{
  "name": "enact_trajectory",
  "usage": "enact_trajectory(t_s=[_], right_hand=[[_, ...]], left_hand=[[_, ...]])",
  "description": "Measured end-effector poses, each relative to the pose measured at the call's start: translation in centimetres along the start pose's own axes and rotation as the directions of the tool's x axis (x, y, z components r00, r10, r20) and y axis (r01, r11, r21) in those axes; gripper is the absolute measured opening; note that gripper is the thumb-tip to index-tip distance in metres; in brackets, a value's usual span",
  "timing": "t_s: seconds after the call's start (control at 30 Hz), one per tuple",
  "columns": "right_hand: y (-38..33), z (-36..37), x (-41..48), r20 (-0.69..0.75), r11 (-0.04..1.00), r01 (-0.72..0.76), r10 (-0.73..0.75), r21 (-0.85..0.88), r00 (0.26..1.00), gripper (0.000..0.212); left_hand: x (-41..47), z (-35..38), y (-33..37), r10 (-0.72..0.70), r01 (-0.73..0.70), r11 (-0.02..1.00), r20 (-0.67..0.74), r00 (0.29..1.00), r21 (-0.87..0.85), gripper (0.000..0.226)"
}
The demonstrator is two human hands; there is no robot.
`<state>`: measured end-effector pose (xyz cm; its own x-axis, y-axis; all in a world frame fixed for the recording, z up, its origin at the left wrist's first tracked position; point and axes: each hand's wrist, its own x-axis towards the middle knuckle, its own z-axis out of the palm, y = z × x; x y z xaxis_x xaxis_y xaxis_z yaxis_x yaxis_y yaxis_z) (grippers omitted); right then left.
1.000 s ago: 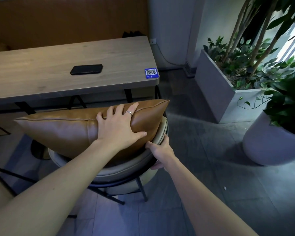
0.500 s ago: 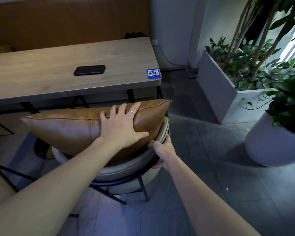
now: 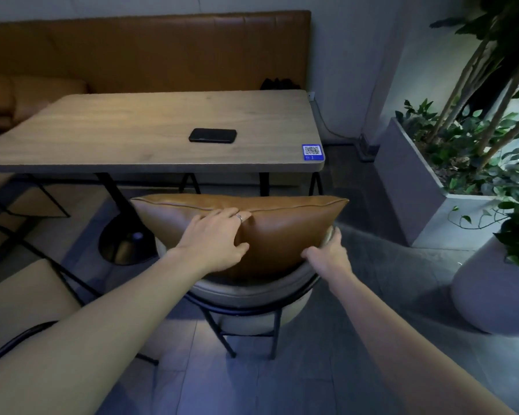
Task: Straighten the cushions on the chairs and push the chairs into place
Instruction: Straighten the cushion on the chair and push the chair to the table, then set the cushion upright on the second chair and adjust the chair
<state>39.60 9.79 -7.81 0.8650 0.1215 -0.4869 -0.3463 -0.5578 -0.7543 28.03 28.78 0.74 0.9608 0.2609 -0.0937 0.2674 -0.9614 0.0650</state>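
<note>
A brown leather cushion [image 3: 288,232] stands upright against the curved back of a beige chair [image 3: 252,292] with black metal legs. My left hand [image 3: 215,239] lies on the cushion's back face, fingers curled over its top seam, a ring on one finger. My right hand [image 3: 327,253] grips the chair's backrest rim at the right, just under the cushion's lower right corner. The chair faces the wooden table [image 3: 150,157], its seat hidden behind the cushion.
A black phone [image 3: 212,135] and a blue QR sticker [image 3: 312,152] lie on the table. A second beige chair [image 3: 18,307] stands at the left. A grey planter box [image 3: 417,187] and a round pot [image 3: 492,292] stand at the right. A brown bench backs the far wall.
The view has swung so that the chair and cushion now sit square to the table. My left hand has slid toward the cushion's middle; my right hand stays on the backrest rim.
</note>
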Motion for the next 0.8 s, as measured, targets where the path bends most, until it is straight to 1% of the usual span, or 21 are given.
enact_trajectory(t_s=[0.1,0.17,0.23,0.33,0.4,0.5,0.57,0.67,0.8], right_hand=[[-2.5,-0.8,-2.7,-0.103,0.990,0.105,-0.115,-0.098,0.988,0.100],[-4.4,-0.9,-5.2,-0.125,0.958,0.190,-0.220,-0.214,0.968,0.100],[-6.4,-0.7,-8.2,-0.092,0.887,0.291,-0.344,-0.359,0.934,0.099],[-10.5,1.1,-13.8,-0.009,0.733,0.435,-0.515,-0.523,0.857,0.094],[-13.5,3.2,-18.3,0.045,0.616,0.534,-0.630,-0.579,0.775,0.090],[-17.4,7.2,-26.3,0.095,0.469,0.653,-0.765,-0.595,0.637,0.082],[-19.7,10.1,-32.1,0.112,0.391,0.680,-0.814,-0.620,0.570,0.078],[-21.9,14.7,-40.9,0.143,0.269,0.709,-0.874,-0.652,0.464,0.074],[-24.2,20.3,-51.4,0.182,0.071,0.756,-0.952,-0.650,0.246,0.071]], left_hand=[[-2.9,-2.9,-2.7,-0.050,0.050,0.998,0.000,0.999,0.030,0.063],[-5.1,-5.0,-4.5,-0.077,0.078,0.995,-0.014,0.997,0.070,0.061],[-7.5,-7.6,-6.3,-0.087,0.090,0.989,-0.024,0.996,0.119,0.057],[-11.1,-11.7,-9.0,-0.063,0.075,0.983,-0.080,0.995,0.165,0.059],[-14.1,-14.6,-11.0,-0.054,0.079,0.983,-0.154,0.987,0.164,0.060],[-19.9,-18.3,-14.8,-0.060,0.113,0.977,-0.273,0.960,0.182,0.059],[-24.7,-20.6,-17.9,-0.087,0.159,0.968,-0.336,0.938,0.193,0.062],[-33.1,-23.9,-23.0,-0.162,0.264,0.948,-0.442,0.882,0.179,0.068],[-44.4,-27.4,-29.7,-0.233,0.372,0.917,-0.562,0.794,0.146,0.072]])
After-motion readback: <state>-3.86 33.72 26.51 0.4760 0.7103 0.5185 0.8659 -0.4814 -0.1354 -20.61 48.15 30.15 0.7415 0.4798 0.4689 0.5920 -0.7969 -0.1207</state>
